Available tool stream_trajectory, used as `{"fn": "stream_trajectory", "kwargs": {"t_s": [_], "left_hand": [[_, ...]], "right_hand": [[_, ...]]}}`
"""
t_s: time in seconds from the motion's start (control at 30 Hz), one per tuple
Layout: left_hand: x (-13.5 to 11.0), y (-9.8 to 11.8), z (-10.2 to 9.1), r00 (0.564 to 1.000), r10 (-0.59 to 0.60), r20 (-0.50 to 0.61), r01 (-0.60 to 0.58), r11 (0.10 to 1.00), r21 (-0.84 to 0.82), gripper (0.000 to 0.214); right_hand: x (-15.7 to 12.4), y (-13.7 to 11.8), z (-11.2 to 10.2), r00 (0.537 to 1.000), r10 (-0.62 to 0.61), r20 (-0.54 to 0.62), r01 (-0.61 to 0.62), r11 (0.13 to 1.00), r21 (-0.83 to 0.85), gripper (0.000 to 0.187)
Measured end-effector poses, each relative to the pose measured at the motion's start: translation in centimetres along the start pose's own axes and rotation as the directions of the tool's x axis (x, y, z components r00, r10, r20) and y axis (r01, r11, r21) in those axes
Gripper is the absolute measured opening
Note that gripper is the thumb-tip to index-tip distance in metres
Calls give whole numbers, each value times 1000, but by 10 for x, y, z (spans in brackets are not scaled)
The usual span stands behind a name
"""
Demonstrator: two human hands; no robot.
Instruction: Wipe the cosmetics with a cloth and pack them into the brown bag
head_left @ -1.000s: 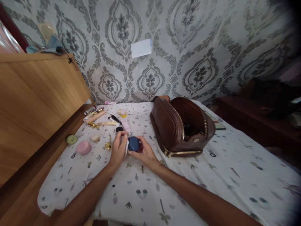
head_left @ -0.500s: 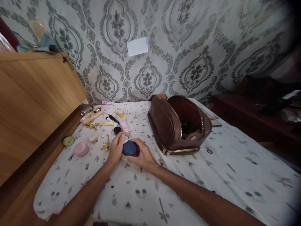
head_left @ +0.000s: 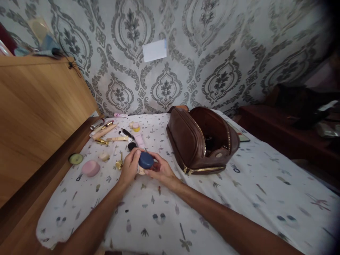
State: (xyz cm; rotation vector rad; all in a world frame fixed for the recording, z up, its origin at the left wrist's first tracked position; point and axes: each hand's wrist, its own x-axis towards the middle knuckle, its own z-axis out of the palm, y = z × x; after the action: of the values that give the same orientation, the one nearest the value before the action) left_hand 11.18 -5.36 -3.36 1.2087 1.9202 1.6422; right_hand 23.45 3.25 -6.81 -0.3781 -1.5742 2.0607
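- A brown bag (head_left: pixel 183 141) is placed on a white patterned cloth (head_left: pixel 202 209); its top is unzipped and spread wide, and dark contents can be made out inside.
- A small jar (head_left: pixel 146 160) with a blue lid and a pale body is held to the left of the bag, about level with its front edge; whether the cloth is touched by it cannot be told.
- The jar's left side is gripped by the left hand (head_left: pixel 130 165), with the fingers curled closely around it.
- Its right side, nearer the bag, is gripped by the right hand (head_left: pixel 162 171), with thumb and fingers closed on it.
- Farther left of the bag, beyond the left hand, a gold-coloured item (head_left: pixel 119 164), a small cream item (head_left: pixel 103 156), a pink round item (head_left: pixel 90 168) and a green-faced disc (head_left: pixel 75 158) are spread out.
- Left of the bag and farther back, a pale pink tube (head_left: pixel 139 139) is laid beside a black round item (head_left: pixel 132 146).
- Behind the bag, a wall (head_left: pixel 180 21) is covered in grey ornament.
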Motion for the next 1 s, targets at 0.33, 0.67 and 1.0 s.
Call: {"fn": "stream_trajectory", "kwargs": {"t_s": [0.33, 0.67, 1.0], "left_hand": [[1, -12, 4, 993, -109, -44, 102, 986, -131, 51], [-9, 11, 2, 980, 184, -75, -181, 983, 39, 35], [-1, 3, 3, 995, -93, -18, 82, 938, -338, 33]], "right_hand": [[2, -6, 0, 999, -23, 30, 22, 1000, 19, 56], [3, 0, 2, 998, -4, -59, 1, 999, -45, 54], [4, 1, -3, 981, 117, 155, -128, 990, 63, 48]]}}
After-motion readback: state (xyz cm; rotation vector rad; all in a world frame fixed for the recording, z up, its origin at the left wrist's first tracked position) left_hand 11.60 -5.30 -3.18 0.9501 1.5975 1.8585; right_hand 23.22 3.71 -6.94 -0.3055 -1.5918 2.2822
